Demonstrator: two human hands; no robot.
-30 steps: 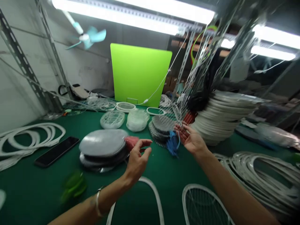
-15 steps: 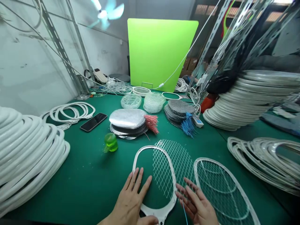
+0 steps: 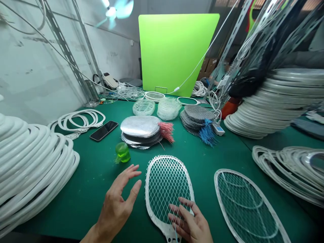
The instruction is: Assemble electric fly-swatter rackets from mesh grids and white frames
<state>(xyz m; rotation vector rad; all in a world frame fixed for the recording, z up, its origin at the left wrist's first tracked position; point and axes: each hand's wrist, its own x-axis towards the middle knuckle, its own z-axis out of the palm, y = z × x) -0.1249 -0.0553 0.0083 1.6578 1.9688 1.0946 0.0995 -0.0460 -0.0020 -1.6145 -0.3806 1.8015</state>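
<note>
racket frame (image 3: 167, 189) handle cut off at bottom edge, ceiling fan (image 3: 115, 10) blurred

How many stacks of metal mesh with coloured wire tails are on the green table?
2. One stack with red wires lies mid-table beyond the left hand; one stack with blue wires sits to its right. Others may be hidden behind the piles of white frames.

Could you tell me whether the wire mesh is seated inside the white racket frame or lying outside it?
Inside: the mesh fills the white frame edge to edge.
</note>
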